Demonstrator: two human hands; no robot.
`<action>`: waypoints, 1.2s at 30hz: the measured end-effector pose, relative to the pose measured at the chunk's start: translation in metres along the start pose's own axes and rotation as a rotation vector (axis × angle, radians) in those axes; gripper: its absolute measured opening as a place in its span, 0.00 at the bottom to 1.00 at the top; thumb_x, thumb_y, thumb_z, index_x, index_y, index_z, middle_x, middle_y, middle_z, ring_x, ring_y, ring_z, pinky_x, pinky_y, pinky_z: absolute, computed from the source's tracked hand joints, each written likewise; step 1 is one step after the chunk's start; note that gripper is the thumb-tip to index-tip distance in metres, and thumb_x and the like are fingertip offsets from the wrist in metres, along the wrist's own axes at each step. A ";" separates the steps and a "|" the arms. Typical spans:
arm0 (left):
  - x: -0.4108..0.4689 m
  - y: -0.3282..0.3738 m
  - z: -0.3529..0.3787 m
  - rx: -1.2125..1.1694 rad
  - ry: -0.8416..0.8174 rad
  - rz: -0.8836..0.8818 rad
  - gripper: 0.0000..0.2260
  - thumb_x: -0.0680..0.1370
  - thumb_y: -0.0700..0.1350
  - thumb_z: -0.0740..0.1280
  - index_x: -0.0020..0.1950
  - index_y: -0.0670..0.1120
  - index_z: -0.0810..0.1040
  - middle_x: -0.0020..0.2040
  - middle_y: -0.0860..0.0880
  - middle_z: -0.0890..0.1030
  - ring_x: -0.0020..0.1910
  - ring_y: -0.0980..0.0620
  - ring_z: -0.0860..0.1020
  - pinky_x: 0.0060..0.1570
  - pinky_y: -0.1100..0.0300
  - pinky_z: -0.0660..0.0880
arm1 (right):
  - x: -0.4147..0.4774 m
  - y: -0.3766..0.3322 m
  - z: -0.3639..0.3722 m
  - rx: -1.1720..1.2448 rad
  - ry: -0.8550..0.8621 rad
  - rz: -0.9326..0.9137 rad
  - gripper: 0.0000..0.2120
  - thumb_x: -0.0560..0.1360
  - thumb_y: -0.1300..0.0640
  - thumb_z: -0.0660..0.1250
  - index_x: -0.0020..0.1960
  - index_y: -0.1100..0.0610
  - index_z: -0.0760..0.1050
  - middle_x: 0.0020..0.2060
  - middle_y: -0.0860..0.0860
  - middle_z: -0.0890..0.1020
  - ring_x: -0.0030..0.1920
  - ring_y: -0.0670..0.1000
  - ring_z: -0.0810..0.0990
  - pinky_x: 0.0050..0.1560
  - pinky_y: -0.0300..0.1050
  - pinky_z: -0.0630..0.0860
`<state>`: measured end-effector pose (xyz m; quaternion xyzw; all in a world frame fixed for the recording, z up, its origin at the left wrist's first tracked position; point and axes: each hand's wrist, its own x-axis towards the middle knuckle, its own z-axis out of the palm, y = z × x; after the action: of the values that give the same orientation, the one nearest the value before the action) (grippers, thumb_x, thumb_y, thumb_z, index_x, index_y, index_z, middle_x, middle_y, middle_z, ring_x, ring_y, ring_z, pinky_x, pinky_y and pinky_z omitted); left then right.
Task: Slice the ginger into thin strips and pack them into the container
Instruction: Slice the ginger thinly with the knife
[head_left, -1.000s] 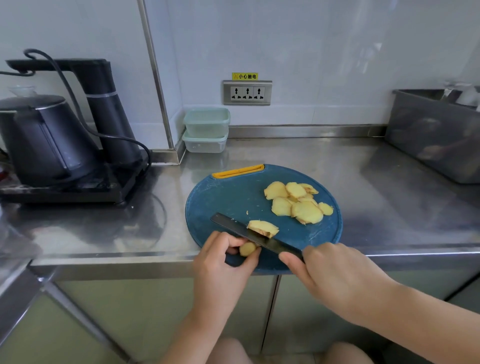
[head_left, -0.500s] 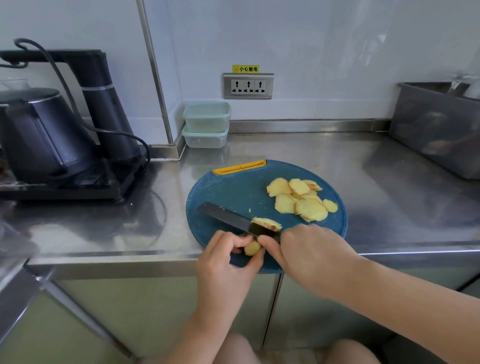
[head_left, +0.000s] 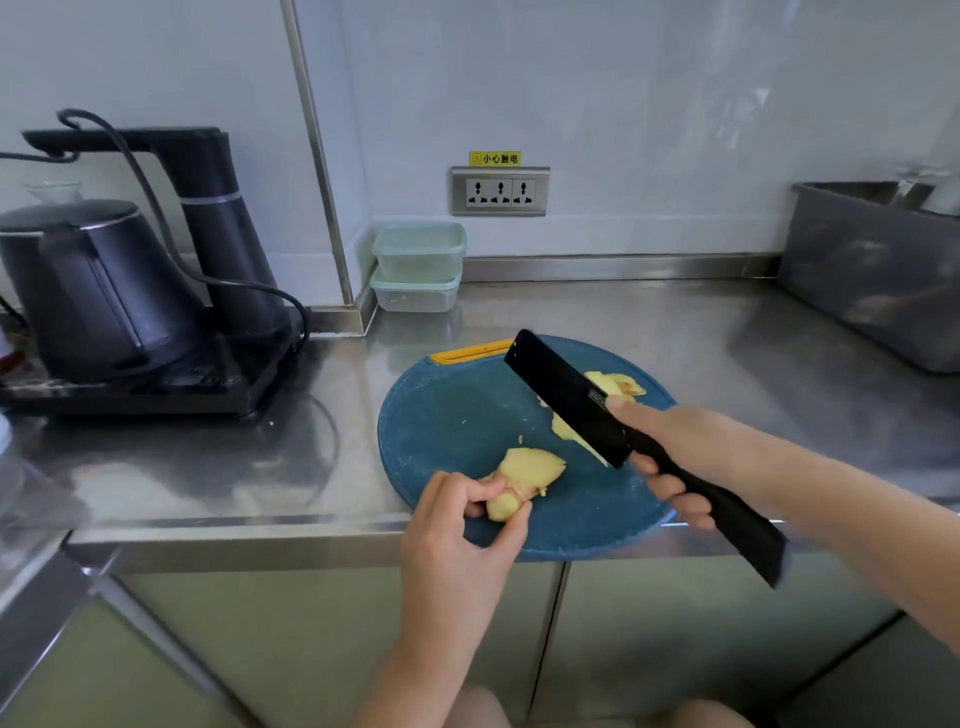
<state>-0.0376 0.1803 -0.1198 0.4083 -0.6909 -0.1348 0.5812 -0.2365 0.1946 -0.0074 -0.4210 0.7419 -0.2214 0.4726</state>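
A round blue cutting board (head_left: 457, 415) lies at the counter's front edge. My left hand (head_left: 462, 535) pinches a pale yellow ginger piece (head_left: 524, 475) at the board's near left. My right hand (head_left: 675, 457) grips the handle of a black knife (head_left: 566, 400), whose broad blade is raised and tilted over the board's right half. The blade and hand hide most of the pile of ginger slices (head_left: 618, 383). Two stacked clear containers (head_left: 418, 265) with pale green lids stand at the back wall.
A black kettle (head_left: 93, 280) with its stand and cable occupies the left of the steel counter (head_left: 727, 338). A grey bin (head_left: 872, 270) sits at the back right. A wall socket (head_left: 500, 191) is above the containers.
The knife has lifted off the ginger and swung up to the right over the slices. My left hand still pinches the ginger piece, now with a fresh slice lying by it.
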 end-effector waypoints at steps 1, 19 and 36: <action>0.000 0.001 0.000 0.007 -0.006 -0.004 0.14 0.63 0.37 0.80 0.41 0.43 0.77 0.40 0.55 0.78 0.41 0.64 0.73 0.42 0.76 0.68 | 0.004 -0.004 -0.009 0.060 -0.037 -0.013 0.26 0.76 0.33 0.58 0.33 0.55 0.65 0.23 0.49 0.64 0.20 0.48 0.60 0.19 0.37 0.60; 0.022 0.021 -0.013 0.020 -0.260 -0.242 0.18 0.68 0.42 0.76 0.49 0.58 0.72 0.47 0.59 0.80 0.47 0.63 0.77 0.42 0.73 0.71 | 0.028 -0.011 -0.037 -0.124 0.090 -0.173 0.17 0.78 0.49 0.66 0.38 0.60 0.68 0.22 0.53 0.70 0.19 0.49 0.66 0.21 0.38 0.67; 0.095 0.028 -0.033 -0.978 -0.425 -0.821 0.20 0.67 0.39 0.68 0.59 0.38 0.74 0.52 0.33 0.81 0.53 0.37 0.81 0.48 0.50 0.80 | -0.007 0.003 -0.040 -0.239 0.193 -0.417 0.09 0.79 0.56 0.63 0.43 0.59 0.70 0.27 0.55 0.72 0.18 0.47 0.68 0.23 0.40 0.69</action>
<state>-0.0179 0.1392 -0.0255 0.2924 -0.4382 -0.7197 0.4522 -0.2718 0.1996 0.0119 -0.5947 0.7016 -0.2638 0.2907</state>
